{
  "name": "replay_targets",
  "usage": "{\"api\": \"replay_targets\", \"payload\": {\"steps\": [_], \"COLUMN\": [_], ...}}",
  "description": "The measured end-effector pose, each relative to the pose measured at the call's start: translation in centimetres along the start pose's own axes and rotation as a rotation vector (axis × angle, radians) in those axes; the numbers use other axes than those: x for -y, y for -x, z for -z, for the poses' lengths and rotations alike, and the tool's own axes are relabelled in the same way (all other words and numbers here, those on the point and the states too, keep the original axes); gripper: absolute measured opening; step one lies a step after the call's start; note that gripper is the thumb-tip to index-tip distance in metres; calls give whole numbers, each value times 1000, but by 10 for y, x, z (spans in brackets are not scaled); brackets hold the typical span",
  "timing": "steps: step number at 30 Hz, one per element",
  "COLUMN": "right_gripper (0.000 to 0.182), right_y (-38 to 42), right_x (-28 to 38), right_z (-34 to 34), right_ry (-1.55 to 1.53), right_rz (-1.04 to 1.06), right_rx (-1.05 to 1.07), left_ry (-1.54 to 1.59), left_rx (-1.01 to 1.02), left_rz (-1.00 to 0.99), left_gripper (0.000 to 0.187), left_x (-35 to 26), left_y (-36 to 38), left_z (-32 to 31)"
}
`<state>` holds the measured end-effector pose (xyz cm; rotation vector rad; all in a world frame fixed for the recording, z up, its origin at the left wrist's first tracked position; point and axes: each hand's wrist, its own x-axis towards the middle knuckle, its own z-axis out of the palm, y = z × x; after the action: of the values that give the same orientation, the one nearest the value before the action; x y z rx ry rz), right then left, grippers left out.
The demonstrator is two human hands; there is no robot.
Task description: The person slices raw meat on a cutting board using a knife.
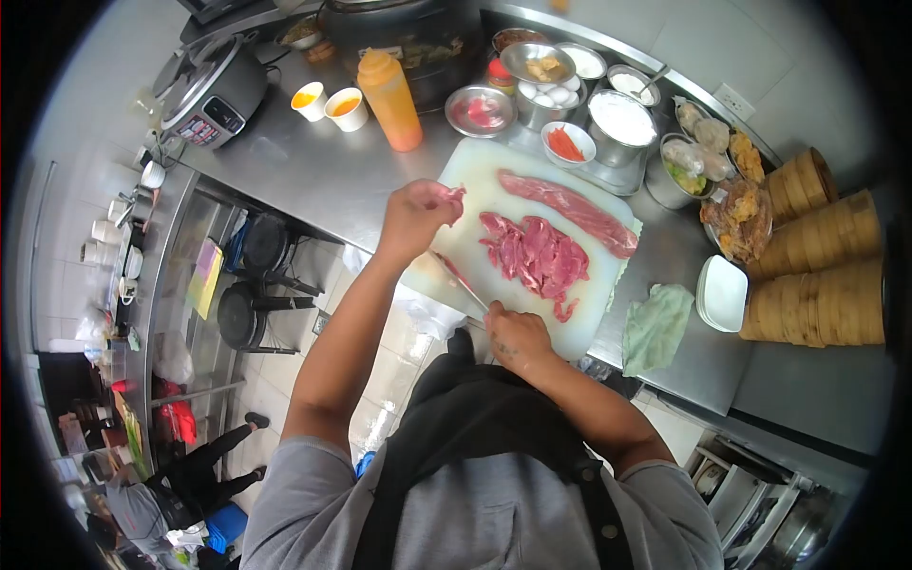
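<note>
White, plastic-looking board (475, 171) is lying along the near edge of the steel worktop (318, 163), I'm guessing so the meat is sitting within easy reach of the person. Left grip (416, 218) is hovering by the board's left edge, fingers pinched together on a small pink scrap (456, 198); it's looking like a fingertip hold because the bit is so tiny. Right grip (519, 337) is wrapping round the handle of a knife (464, 281), blade slanting over the board and pointing away from the body, which is probably safer. Can't tell from where I'm standing whether the blade is touching down

Sliced meat (541, 255) is lying in a loose heap mid-board, with the long whole piece (570, 211) resting behind it; that gap is likely keeping the two from mixing, and the pale area on the left is leaving room for the knife. Squeeze bottle (389, 104) is standing beyond the board and the bowl of orange shreds (567, 144) is sitting just past the back edge, presumably parked out of the way of the blade but handy. Green cloth (658, 328) is lying crumpled to the right, maybe for quick wipes
</note>
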<state>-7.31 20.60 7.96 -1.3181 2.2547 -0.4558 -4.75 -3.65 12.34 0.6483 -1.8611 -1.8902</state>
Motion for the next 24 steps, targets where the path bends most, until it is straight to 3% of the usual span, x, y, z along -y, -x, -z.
{"api": "replay_targets", "payload": {"steps": [3, 4, 7, 8, 11, 13, 14, 15, 17, 18, 24], "right_gripper": [27, 27, 25, 26, 27, 27, 27, 27, 26, 25, 21], "right_y": [-6, -8, -13, -14, -16, -14, -12, -12, -11, -9, 7], "right_x": [-2, -5, -21, -22, -33, -35, -35, -30, -20, -16, 3], "right_z": [-9, -8, 2, 9, 10, 4, 2, 4, 9, 11, 22], "right_ry": [33, 35, 61, 65, 61, 92, 92, 92, 94, 99, 105], "right_rz": [17, 22, -12, -89, -172, -77, -78, -106, -131, -110, -44], "right_rx": [54, 59, 56, 52, 63, -62, -50, -22, 8, 9, 40], "left_ry": [12, 91, 136, -1, -212, -684, -680, -680, -773, -785, -777], "left_rx": [-171, -188, -339, -307, -279, -468, -381, -385, -105, 4, 70], "left_rz": [-1, -57, 79, 88, 234, -70, -239, -233, -516, -509, -480], "left_gripper": [13, 11, 15, 12, 15, 17, 24, 24, 26, 23, 14], "left_x": [-24, -7, 46, 94, 109, 97, 101, 99, 95, 94, 105], "left_y": [32, 38, 57, 58, 76, 87, 87, 85, 78, 72, 59], "left_z": [1, 2, -10, -7, -16, -15, -5, 1, 12, 14, 17]}}
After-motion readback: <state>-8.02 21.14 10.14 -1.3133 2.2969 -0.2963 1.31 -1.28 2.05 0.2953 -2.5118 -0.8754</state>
